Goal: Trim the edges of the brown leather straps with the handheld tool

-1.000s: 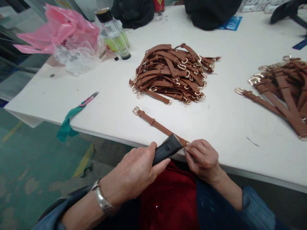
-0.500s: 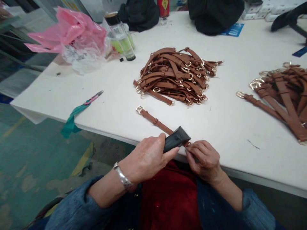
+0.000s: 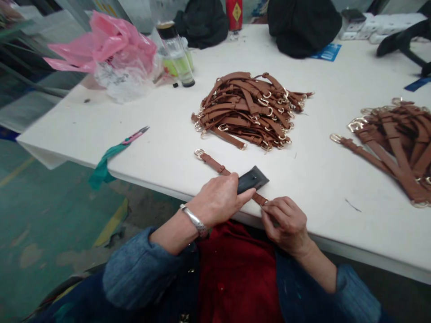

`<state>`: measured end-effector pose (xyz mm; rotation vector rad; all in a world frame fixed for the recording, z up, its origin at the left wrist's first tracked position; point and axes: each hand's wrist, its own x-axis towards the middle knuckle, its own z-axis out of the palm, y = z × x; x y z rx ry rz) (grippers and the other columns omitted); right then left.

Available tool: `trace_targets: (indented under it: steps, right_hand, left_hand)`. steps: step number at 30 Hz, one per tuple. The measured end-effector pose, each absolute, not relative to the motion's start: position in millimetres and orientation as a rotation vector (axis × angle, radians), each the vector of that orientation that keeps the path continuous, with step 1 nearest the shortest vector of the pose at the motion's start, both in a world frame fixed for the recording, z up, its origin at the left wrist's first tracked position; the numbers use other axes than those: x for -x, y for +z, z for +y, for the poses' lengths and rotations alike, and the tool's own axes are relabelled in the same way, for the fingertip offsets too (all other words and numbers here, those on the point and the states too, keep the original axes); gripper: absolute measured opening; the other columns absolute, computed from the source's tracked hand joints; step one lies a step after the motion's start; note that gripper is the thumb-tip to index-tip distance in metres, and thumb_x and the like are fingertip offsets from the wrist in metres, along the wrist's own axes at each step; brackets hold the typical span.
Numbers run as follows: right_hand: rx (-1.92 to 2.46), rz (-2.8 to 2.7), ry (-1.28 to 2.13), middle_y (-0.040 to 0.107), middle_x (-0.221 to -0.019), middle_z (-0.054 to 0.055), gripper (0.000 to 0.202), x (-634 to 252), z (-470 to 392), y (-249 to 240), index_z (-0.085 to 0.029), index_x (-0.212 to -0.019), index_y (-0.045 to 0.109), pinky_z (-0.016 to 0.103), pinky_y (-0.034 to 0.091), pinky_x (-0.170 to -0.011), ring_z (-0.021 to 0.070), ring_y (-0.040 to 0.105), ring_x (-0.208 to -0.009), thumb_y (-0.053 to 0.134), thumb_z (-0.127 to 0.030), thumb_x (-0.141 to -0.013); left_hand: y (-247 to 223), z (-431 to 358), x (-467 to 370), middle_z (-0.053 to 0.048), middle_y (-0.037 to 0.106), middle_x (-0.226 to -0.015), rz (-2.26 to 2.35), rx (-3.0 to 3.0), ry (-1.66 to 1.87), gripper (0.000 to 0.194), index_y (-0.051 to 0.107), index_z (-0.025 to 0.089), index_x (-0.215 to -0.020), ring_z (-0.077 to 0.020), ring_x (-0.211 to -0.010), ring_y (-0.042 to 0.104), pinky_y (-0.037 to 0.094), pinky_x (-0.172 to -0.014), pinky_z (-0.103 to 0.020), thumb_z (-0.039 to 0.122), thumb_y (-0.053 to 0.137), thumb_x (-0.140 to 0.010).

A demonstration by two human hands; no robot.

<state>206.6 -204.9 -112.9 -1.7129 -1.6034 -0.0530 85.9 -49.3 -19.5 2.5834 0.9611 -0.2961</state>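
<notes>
My left hand (image 3: 220, 197) is wrapped round a dark handheld tool (image 3: 253, 179), which lies over a brown strap (image 3: 211, 162). The strap rests near the table's front edge, with a gold buckle (image 3: 199, 154) at its far left end. My right hand (image 3: 286, 222) pinches the small ring at the strap's near end, with its fingers closed. Behind the strap is a big pile of brown straps (image 3: 247, 110) with gold rings.
A second strap pile (image 3: 397, 143) lies at the right on the white table (image 3: 161, 152). Pink-handled snips (image 3: 134, 134) with a teal cloth, a pink plastic bag (image 3: 111, 40), a glass bottle (image 3: 180, 58) and black bags (image 3: 303, 27) are further left and back.
My left hand and the dark tool have moved slightly up and to the right, and more of the strap's ring end shows. My right hand has hardly moved. The view has shifted slightly.
</notes>
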Motion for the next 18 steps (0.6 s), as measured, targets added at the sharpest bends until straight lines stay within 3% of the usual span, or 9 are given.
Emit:
trace_targets:
  steps: [5,11,18]
  right_hand:
    - [1.706,-1.594,-0.075,0.063,-0.077,0.003,0.012,-204.8,-204.9,-112.6,-0.017,-0.077,0.059,0.032,0.048,-0.072,0.0161,0.055,-0.077,0.063,-0.007,-0.072]
    - [1.714,-1.595,-0.075,0.063,-0.077,0.004,0.012,-204.8,-205.3,-112.9,-0.016,-0.077,0.059,0.032,0.047,-0.071,0.0165,0.055,-0.077,0.062,-0.006,-0.072]
    - [1.703,-1.611,-0.068,0.062,-0.077,0.003,0.014,-206.7,-205.9,-112.9,-0.018,-0.08,0.059,0.032,0.047,-0.071,0.0164,0.055,-0.077,0.062,-0.007,-0.073]
  left_hand:
    - [-15.7,-49.1,-63.0,-0.008,0.066,-0.076,1.004,-2.566,-0.263,0.042,0.052,0.018,-0.096,-0.0245,-0.07,0.063,0.038,-0.055,-0.029,0.057,0.039,-0.086]
    - [-7.5,-73.9,-47.9,-0.006,0.065,-0.071,0.918,-2.457,-0.404,0.04,0.051,0.019,-0.088,-0.0218,-0.065,0.062,0.036,-0.053,-0.027,0.057,0.038,-0.087]
    - [-16.7,-62.1,-73.5,-0.009,0.067,-0.081,0.977,-2.499,-0.252,0.045,0.053,0.017,-0.099,-0.0248,-0.076,0.064,0.04,-0.058,-0.029,0.057,0.04,-0.086]
